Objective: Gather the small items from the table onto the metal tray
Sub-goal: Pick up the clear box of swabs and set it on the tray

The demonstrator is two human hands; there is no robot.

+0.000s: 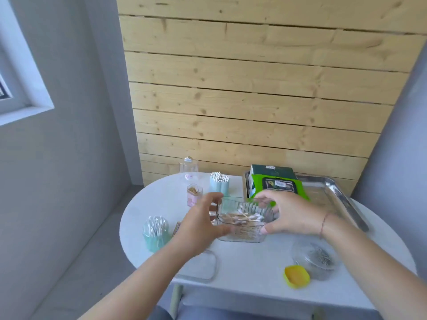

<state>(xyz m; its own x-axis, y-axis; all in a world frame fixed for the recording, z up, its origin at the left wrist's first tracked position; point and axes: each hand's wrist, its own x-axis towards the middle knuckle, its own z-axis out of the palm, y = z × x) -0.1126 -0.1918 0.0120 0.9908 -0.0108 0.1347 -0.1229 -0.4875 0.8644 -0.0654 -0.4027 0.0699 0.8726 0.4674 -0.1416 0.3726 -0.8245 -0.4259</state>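
Observation:
A clear ribbed box of cotton swabs [242,221] sits at the middle of the white table [245,264]. My left hand [203,224] grips its left side and my right hand [288,214] grips its right side. The metal tray [335,192] lies at the back right, with a green wipes pack [277,184] and a dark green carton [272,170] at its left end. Loose on the table are a mint jar of swabs [156,232], a pink toothpick holder [194,195], a pale blue swab cup [219,183], a yellow box [297,277] and a clear lidded dish of metal clips [316,257].
A clear glass dome [189,165] stands at the back left of the table near a small pink item [189,176]. A clear flat lid [203,266] lies at the front edge under my left forearm. A wooden plank wall rises behind the table.

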